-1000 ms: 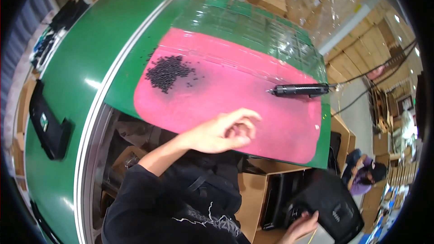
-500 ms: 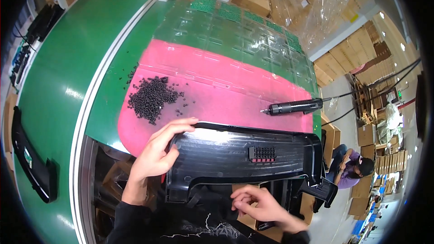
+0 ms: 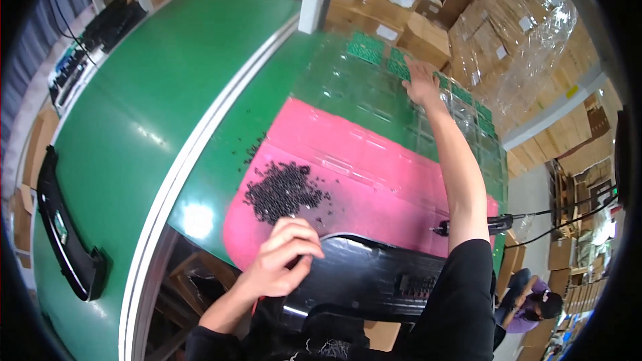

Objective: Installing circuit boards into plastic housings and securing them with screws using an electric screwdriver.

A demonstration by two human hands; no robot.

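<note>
My left hand (image 3: 286, 259) is over the left end of a black plastic panel (image 3: 371, 274), its fingers curled in and closed. Whether something small is between them is hidden. Just beyond it, a heap of small black screws (image 3: 281, 190) lies on the pink mat (image 3: 348, 207). My right arm stretches across the bench to the far side. There my right hand (image 3: 422, 81) has its fingers spread above a row of green circuit boards (image 3: 366, 47) in clear plastic trays (image 3: 391, 117). My right forearm and sleeve cover part of the panel and mat.
A black electric screwdriver (image 3: 498, 224) lies at the mat's right, partly behind my forearm. Another black curved part (image 3: 67, 241) rests on the green surface beyond the white rail (image 3: 200, 140). Cardboard boxes (image 3: 428, 37) stand behind the bench. A person (image 3: 531, 307) sits at lower right.
My right hand has gone from below the panel to the far circuit boards. My left hand has come off the panel's edge and curled. The view has shifted, so everything sits lower and further right.
</note>
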